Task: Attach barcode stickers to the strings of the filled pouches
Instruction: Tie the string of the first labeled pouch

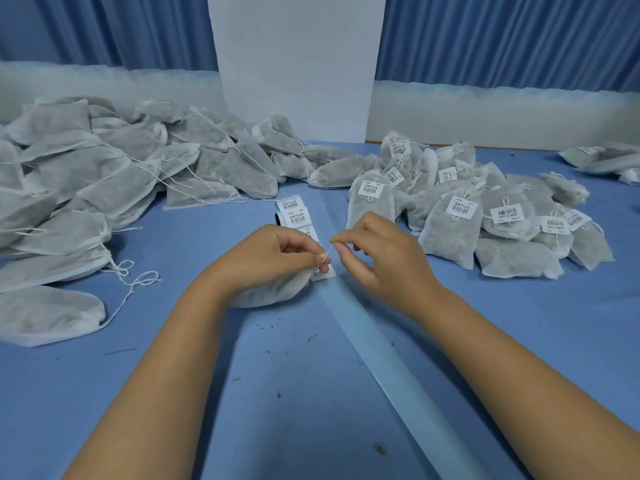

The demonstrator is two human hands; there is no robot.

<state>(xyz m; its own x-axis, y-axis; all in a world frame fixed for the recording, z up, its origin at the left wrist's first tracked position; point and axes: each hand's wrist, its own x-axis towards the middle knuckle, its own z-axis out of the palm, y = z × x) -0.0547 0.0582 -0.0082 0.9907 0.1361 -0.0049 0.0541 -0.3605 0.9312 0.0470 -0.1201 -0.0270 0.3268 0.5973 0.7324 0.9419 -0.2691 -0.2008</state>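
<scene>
string (330, 250) pinched by left hand (277, 258) and right hand (375, 254), pouch (273, 293) under left grip

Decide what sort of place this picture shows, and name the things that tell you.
Probably a small packing or labelling workshop: unlabelled pouches heaped at the left of the blue table, labelled pouches at the right, a barcode sticker roll between, and the left hand and right hand pinching one string.

Blue table (277, 393) flecked with dry crumbs (381, 449); white pillar (298, 64) behind, between blue curtains (502, 36).
</scene>
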